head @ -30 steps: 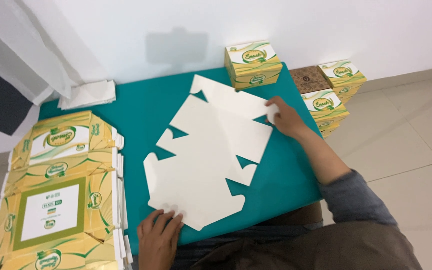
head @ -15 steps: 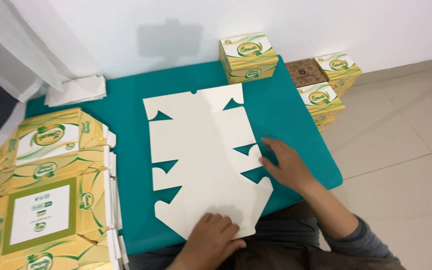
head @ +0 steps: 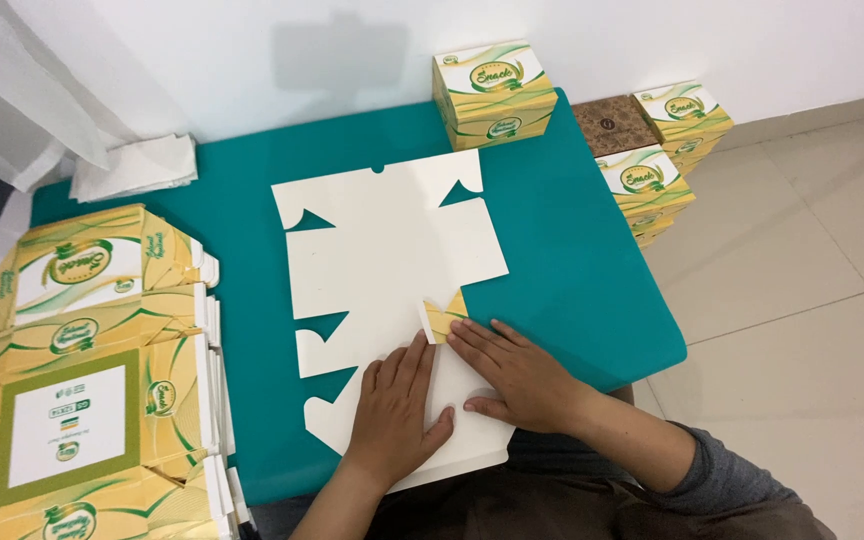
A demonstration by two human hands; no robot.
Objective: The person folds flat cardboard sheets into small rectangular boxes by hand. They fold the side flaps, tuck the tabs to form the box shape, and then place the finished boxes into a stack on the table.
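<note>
A flat white die-cut cardboard box blank (head: 392,250) lies blank side up on the teal table (head: 572,260). My left hand (head: 392,410) presses flat on its near part. My right hand (head: 512,375) rests beside it, fingertips on a small flap (head: 445,315) folded over so its yellow printed side shows. Both hands lie on the blank, side by side, fingers extended.
A stack of unfolded yellow-green printed blanks (head: 82,380) sits at the left. An assembled box (head: 492,95) stands at the table's far edge; more boxes (head: 652,160) are stacked on the floor at right. Folded white cloth (head: 137,165) lies far left.
The blank has been turned and slid so it lies squarer to me. Both hands came together at its near edge, and a small flap is now folded up.
</note>
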